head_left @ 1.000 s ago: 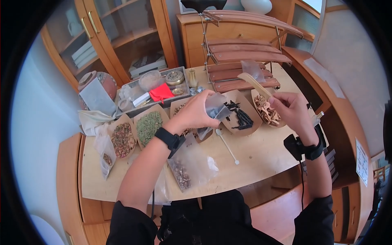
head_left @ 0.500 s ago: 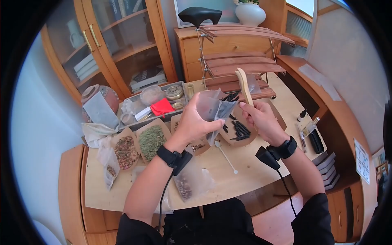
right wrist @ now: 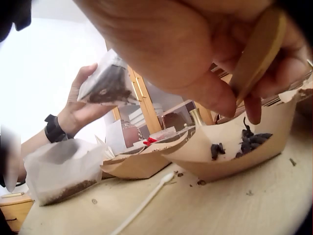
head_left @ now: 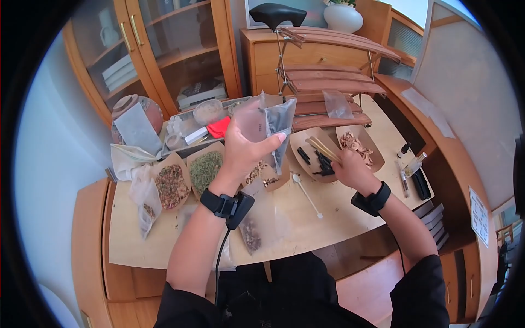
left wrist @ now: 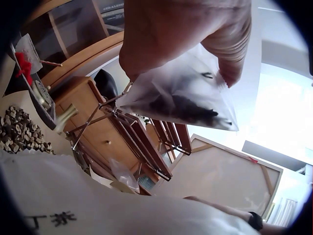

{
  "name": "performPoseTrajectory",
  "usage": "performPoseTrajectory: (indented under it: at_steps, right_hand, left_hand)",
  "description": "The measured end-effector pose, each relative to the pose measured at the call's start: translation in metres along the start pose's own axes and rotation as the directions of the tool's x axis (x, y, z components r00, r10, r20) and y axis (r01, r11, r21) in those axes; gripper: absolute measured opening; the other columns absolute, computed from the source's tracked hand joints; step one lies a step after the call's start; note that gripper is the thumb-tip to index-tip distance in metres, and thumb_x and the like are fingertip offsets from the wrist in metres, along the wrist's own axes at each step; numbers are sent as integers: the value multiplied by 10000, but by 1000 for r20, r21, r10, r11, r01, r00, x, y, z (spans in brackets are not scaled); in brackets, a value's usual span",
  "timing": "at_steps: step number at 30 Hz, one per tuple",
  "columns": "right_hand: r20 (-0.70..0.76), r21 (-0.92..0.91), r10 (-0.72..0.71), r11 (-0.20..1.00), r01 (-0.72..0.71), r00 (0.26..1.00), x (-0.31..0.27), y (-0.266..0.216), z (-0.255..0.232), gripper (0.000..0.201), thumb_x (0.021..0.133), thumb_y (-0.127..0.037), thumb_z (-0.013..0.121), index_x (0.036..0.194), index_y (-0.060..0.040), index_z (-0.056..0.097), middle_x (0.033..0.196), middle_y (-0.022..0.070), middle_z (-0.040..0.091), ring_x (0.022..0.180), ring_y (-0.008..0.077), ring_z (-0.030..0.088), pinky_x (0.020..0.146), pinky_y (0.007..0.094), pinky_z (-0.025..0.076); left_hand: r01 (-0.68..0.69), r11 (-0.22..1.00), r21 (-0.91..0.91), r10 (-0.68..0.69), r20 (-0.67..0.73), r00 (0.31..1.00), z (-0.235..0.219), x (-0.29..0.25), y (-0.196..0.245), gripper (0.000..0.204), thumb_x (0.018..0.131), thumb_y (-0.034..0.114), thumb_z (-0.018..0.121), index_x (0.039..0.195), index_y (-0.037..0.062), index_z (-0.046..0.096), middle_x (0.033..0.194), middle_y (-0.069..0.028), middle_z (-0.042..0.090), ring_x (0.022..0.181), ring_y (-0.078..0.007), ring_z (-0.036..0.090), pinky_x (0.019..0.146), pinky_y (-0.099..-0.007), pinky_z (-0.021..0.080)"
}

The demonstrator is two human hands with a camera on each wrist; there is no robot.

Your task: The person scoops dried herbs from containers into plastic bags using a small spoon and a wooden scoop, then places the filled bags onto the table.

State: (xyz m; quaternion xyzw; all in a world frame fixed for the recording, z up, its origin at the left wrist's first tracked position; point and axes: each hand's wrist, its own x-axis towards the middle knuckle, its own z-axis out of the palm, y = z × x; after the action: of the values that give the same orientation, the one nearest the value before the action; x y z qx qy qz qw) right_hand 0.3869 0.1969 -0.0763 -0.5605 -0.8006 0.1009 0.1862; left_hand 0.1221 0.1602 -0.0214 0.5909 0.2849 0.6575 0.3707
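Observation:
My left hand [head_left: 246,145] holds up a clear plastic pouch [head_left: 280,117], thumb across its front. Dark pieces show inside the pouch [left wrist: 181,98] in the left wrist view. Wooden tongs [head_left: 326,150] are pinched in my right hand [head_left: 354,169], their tips low over a brown paper tray [head_left: 298,143]. Several black, shrivelled pods [right wrist: 252,143] lie in that tray. Just right of it, a second paper tray [head_left: 377,158] carries pale dried slices [head_left: 353,143]. A white long-handled spoon [head_left: 307,197] rests on the wood in front.
To the left stand paper trays of green dried herb [head_left: 206,170], reddish dried flowers [head_left: 172,185] and brown bits [head_left: 257,174]. A filled plastic bag [head_left: 250,235] lies near the table's front edge. Behind rises a slatted wooden rack [head_left: 333,82]; small bottles [head_left: 414,164] stand at the right.
My right hand brought the tongs from the pale slices to beside the pouch, then down over the tray of black pods. My left hand has shifted left with the pouch.

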Motion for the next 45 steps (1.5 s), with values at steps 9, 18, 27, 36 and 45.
performPoseTrajectory:
  at_steps: [9, 18, 27, 36, 45]
  right_hand:
    - [-41, -201, -123, 973, 112, 992, -3, 12, 22, 249, 761, -183, 703, 786, 53, 629, 830, 250, 625, 782, 411, 636, 704, 456, 525]
    - [-203, 431, -72, 889, 155, 977, -38, -68, -106, 300, 931, -214, 568, 1048, 54, 633, 884, 115, 670, 749, 149, 643, 673, 295, 525]
    - [83, 868, -36, 494, -55, 996, -110, -75, -95, 290, 1001, -191, 434, 1158, 17, 561, 1005, 47, 603, 856, 118, 603, 719, 265, 542]
    - [316, 925, 42, 210, -318, 948, -118, -46, -39, 295, 987, -127, 371, 1211, -33, 539, 1000, 31, 612, 816, 86, 586, 787, 266, 500]
    - [431, 901, 44, 38, -432, 901, -93, -45, -12, 315, 968, -82, 359, 1229, -47, 531, 1053, 39, 601, 880, 101, 589, 797, 267, 493]
  left_hand:
    - [-20, 997, -73, 20, 0, 1000, 18, -19, 41, 725, 695, 82, 810, 1290, -38, 415, 1172, -109, 571, 1084, -160, 560, 954, -322, 442]
    - [-33, 997, -69, 29, -58, 998, 61, -45, 64, 652, 693, 99, 812, 1204, -25, 427, 1118, -118, 578, 1044, -157, 571, 910, -321, 469]
    - [-39, 999, 37, 44, -128, 991, 128, -92, 32, 726, 679, 91, 778, 1235, -22, 325, 1149, -168, 493, 1050, -221, 558, 896, -349, 468]
    - [93, 908, 409, -40, -136, 990, 142, -125, -12, 805, 660, 87, 707, 1308, -83, 262, 1251, -256, 374, 1188, -401, 397, 1010, -446, 353]
    - [91, 740, 667, -13, -121, 993, 134, -125, -38, 770, 669, 1, 593, 1334, -114, 223, 1314, -301, 336, 1246, -459, 334, 1066, -512, 260]
